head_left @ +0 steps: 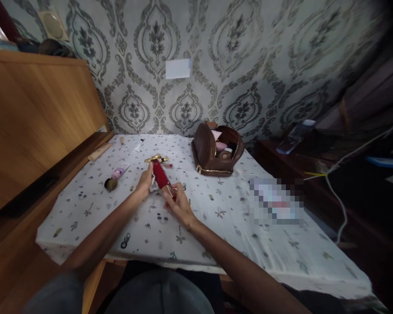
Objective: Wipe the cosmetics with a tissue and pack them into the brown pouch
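Note:
A long red case (161,175) with a shiny gold-toned lower end is held between both hands above the patterned white tablecloth (118,231). My left hand (145,181) is closed on its upper left side, with something white, perhaps a tissue, under the fingers. The fingers of my right hand (180,203) wrap the shiny lower end. Just beyond the case lie gold tubes (155,158) and a small red item (168,165). To the left are a pink-and-white tube (119,171) and a round brush (110,184).
An open brown bag (205,150) with cosmetics stands at the back right. A small white tube (139,145) lies at the back left. Wooden furniture (46,131) borders the left; a clear bottle (294,137) and cable (340,203) are at right.

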`<state>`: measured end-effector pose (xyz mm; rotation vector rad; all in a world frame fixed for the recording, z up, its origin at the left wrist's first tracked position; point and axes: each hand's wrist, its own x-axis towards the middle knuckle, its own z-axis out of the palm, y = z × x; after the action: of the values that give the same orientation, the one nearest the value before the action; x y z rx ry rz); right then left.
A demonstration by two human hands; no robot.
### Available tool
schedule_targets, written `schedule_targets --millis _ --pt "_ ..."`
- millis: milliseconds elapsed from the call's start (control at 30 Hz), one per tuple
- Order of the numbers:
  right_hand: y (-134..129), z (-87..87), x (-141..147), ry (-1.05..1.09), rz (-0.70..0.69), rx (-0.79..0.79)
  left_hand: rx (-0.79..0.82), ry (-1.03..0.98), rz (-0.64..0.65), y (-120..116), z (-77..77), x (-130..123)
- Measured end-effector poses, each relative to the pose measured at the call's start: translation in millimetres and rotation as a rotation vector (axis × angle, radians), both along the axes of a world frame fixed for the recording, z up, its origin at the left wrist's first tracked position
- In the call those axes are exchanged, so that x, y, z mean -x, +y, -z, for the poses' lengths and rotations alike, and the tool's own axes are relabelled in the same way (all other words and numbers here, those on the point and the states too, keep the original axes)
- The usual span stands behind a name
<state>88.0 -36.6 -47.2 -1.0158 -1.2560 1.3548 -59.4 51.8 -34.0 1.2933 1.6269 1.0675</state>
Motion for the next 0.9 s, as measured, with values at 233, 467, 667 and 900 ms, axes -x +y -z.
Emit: schedule_targets --millis 233,467,667,900 --pt "-12 -9.5 0 -0.22 0.225 -0.216 -0.014 -0.517 0.215 -51 -4.1 -44" --pt "-2 -17.5 -11 -0.243 0.16 -0.241 -0.015 -0.344 0.306 -39 -18.6 -7" --pt "18 -26.8 -25 0.1 0.243 0.013 -0.005 0.097 0.768 -35 -48.6 31" --pt "29 -12.0 -27 0.368 0.191 0.25 -0.101 0.14 0.521 -22 -46.6 25"
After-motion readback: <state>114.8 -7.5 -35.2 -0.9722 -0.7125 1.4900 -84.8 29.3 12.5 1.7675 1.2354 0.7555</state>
